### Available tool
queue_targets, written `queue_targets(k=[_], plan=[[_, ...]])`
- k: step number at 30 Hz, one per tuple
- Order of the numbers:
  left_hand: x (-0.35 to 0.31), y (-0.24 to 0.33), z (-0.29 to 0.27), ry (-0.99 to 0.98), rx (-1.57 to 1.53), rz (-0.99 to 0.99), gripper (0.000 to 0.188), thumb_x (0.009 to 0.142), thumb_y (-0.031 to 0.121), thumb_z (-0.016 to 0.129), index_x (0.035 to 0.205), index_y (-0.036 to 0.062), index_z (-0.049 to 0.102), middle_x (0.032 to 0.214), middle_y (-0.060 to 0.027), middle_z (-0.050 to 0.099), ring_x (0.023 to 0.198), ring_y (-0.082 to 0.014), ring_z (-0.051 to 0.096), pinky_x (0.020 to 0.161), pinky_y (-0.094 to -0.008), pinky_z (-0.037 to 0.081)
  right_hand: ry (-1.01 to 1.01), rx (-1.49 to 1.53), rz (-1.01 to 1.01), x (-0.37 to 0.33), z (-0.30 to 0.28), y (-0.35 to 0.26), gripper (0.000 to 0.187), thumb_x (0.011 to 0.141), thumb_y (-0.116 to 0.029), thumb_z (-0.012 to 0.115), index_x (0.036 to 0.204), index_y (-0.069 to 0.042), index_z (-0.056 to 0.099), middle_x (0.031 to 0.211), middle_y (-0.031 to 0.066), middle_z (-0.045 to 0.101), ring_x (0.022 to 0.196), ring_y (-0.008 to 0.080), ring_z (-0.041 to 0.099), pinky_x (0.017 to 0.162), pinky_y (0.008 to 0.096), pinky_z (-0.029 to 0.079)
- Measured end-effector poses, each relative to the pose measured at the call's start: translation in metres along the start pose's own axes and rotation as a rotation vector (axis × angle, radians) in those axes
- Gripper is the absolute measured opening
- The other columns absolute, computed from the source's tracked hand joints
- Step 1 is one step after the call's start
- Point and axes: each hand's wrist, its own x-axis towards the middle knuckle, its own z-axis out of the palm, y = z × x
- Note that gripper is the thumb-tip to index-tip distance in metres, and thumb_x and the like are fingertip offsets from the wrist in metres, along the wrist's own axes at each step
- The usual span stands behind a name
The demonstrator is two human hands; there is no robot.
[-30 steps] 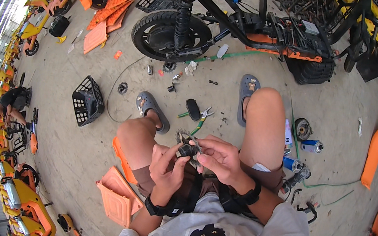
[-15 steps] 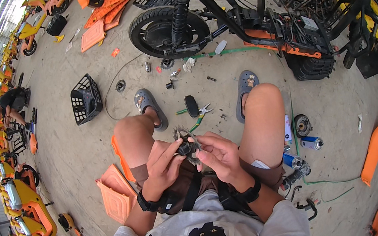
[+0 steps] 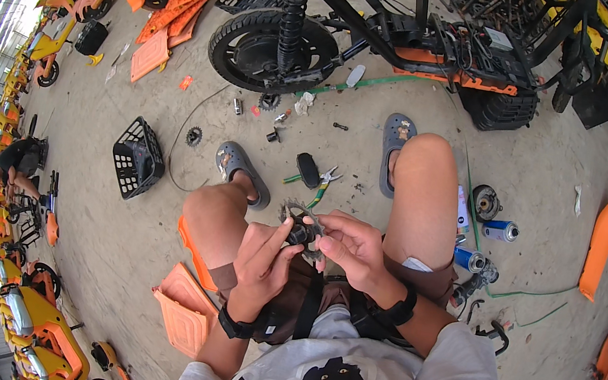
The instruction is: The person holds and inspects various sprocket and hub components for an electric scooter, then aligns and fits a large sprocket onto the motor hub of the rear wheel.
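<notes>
Fingers [image 3: 338,226] are clamped on a grey toothed gear [image 3: 305,229], and it is held up just below the centre of the frame. At its left, the dark middle is pinched between the thumb and forefinger of the left hand [image 3: 260,261]; at its right, the toothed edge is gripped by the right hand [image 3: 359,255], thumb beneath, forefinger above. So both hands are kept busy with one piece!

Just above, on the concrete floor [image 3: 338,274], green-handled pliers [image 3: 326,185] are seen lying open beside a black oval piece [image 3: 308,170]. Over to the left, a small gear [image 3: 194,137] is set flat, and beyond it a black basket [image 3: 139,159] is spotted. Across the top, the frame is filled by a stripped bike [image 3: 459,48], its rear wheel [image 3: 263,54] left bare. Two blue cans [image 3: 500,230] are found lying at centre right, near a round metal part [image 3: 486,203]. Orange panels [image 3: 183,312] are stacked at lower left, and along the far left edge a crouching person [image 3: 19,159] is glimpsed beside a row of yellow scooters [image 3: 42,336].
</notes>
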Motion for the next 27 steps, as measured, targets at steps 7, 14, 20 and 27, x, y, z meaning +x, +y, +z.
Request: queue_targets(k=[7, 14, 20, 27], plan=[[0.014, -0.008, -0.007, -0.134, -0.015, 0.171, 0.045, 0.070, -0.005, 0.074, 0.114, -0.0054, 0.063, 0.088, -0.0134, 0.062, 0.075, -0.0276, 0.056, 0.065, -0.0353, 0.047, 0.058, 0.037, -0.035, -0.001, 0.003, 0.003, 0.031, 0.096, -0.007, 0.057, 0.122, 0.009, 0.055, 0.099, 0.0076, 0.055, 0.068, 0.0109, 0.058, 0.058, 0.0219, 0.048], [0.024, -0.014, -0.014, -0.221, 0.006, 0.215, 0.043, 0.072, -0.003, 0.074, 0.113, -0.0043, 0.063, 0.090, -0.0136, 0.061, 0.076, -0.0288, 0.056, 0.067, -0.0357, 0.047, 0.099, 0.079, 0.032, -0.002, 0.005, 0.004, 0.031, 0.096, -0.008, 0.056, 0.123, 0.008, 0.055, 0.095, 0.0075, 0.058, 0.066, 0.0113, 0.059, 0.059, 0.0228, 0.049], [0.028, -0.012, -0.017, -0.201, -0.067, 0.026, 0.051, 0.070, 0.008, 0.081, 0.117, -0.0022, 0.063, 0.092, -0.0120, 0.061, 0.079, -0.0258, 0.057, 0.070, -0.0344, 0.047, 0.124, 0.221, 0.075, 0.005, 0.005, 0.008, 0.034, 0.100, -0.016, 0.051, 0.126, 0.006, 0.054, 0.091, 0.0076, 0.060, 0.065, 0.0147, 0.060, 0.060, 0.0267, 0.051], [0.028, -0.010, -0.021, -0.145, -0.025, 0.026, 0.066, 0.064, 0.018, 0.087, 0.121, -0.0020, 0.061, 0.097, -0.0104, 0.059, 0.083, -0.0220, 0.056, 0.071, -0.0319, 0.047, 0.131, 0.313, 0.123, 0.005, 0.002, 0.009, 0.041, 0.101, -0.024, 0.047, 0.127, 0.007, 0.051, 0.090, 0.0056, 0.057, 0.067, 0.0171, 0.059, 0.059, 0.0297, 0.051]])
